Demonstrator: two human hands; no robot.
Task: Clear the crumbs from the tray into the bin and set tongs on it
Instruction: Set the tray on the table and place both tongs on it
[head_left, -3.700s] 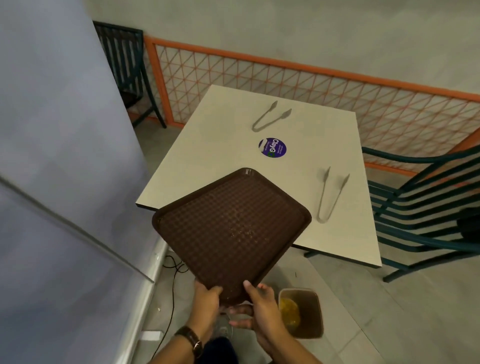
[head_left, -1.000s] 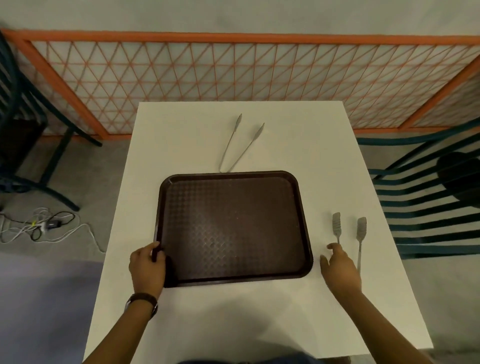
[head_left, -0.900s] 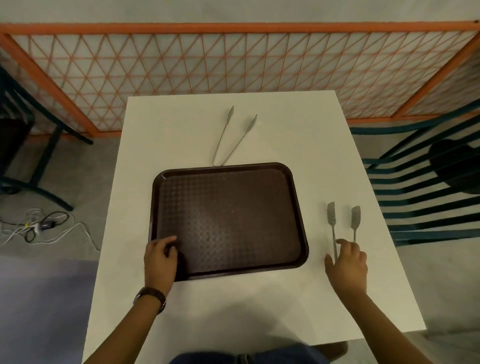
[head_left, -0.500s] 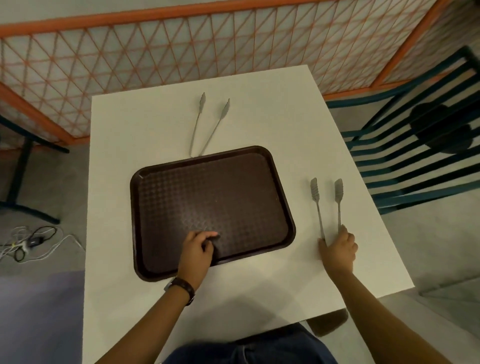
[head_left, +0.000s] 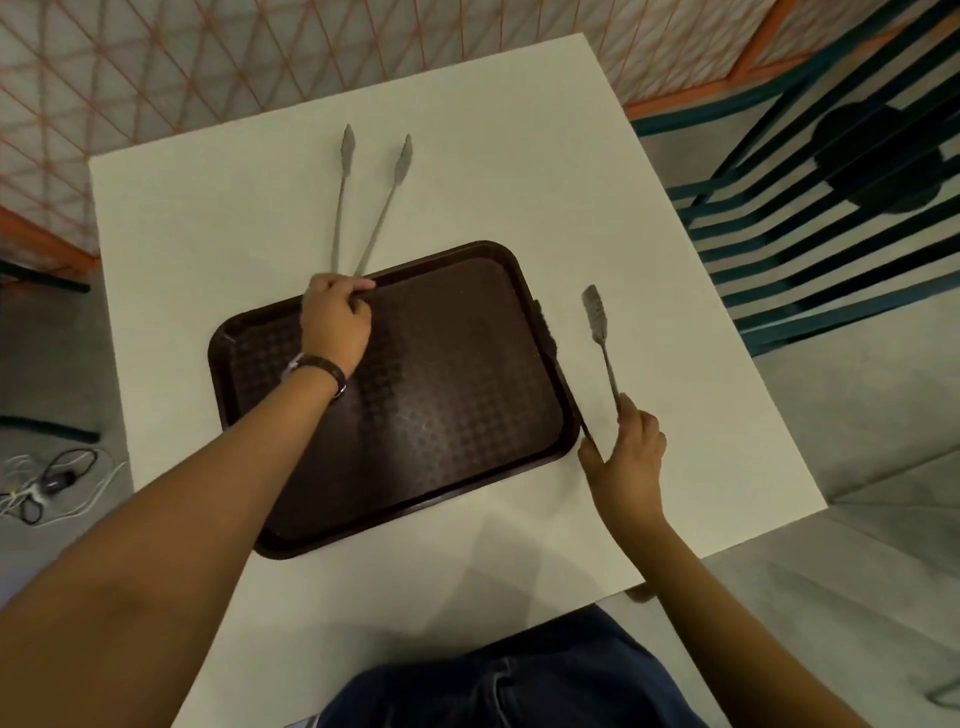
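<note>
Two hands work over a white bench, each at a pair of metal tongs. The left hand reaches across the brown tray to its far rim, fingers curled at the hinge end of the far tongs, whose two arms fan out away from the person across the bench. Whether those fingers already clasp the hinge or only touch it cannot be told, since the hand hides that end. A dark watch sits on the left wrist. The right hand grips the near tongs by their hinge end, thumb on one side and fingers on the other, and holds them raised off the bench just beside the tray's right edge; one flat paddle tip points away from the person, while the other arm shows as a dark line along the tray's rim.

The tray lies flat on the bench, slightly skewed, and nothing rests inside it apart from the left forearm crossing above.

Half a second ago the left hand sat at the tray's near edge and the right hand lay on the near tongs while both arms rested flat on the bench. A teal slatted chair stands right of the bench, and an orange lattice fence runs behind it.
</note>
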